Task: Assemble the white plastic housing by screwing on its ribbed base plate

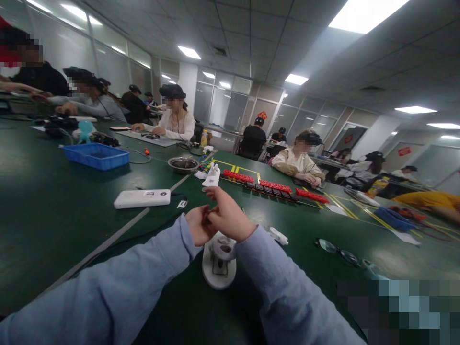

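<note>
My left hand (199, 225) is cupped with the palm partly turned up, its fingers largely covered by the other hand. Over it lies my right hand (230, 214), fingers bent toward the left palm, the index finger raised and curved. Whatever may be between the hands is hidden. Just below them on the green table (151, 268) stands a white and grey device (220, 268) with an oval base and a round ring on top. A small white stand (212, 175) is just beyond my fingertips. To the right of my right wrist lies a small white part (279, 235).
At left are a white power bank (142, 199) and a blue tray (96, 155). A metal bowl (183, 164) and red strips (275, 186) lie farther back. Eyeglasses (338, 251) rest at right. Several people sit around the tables.
</note>
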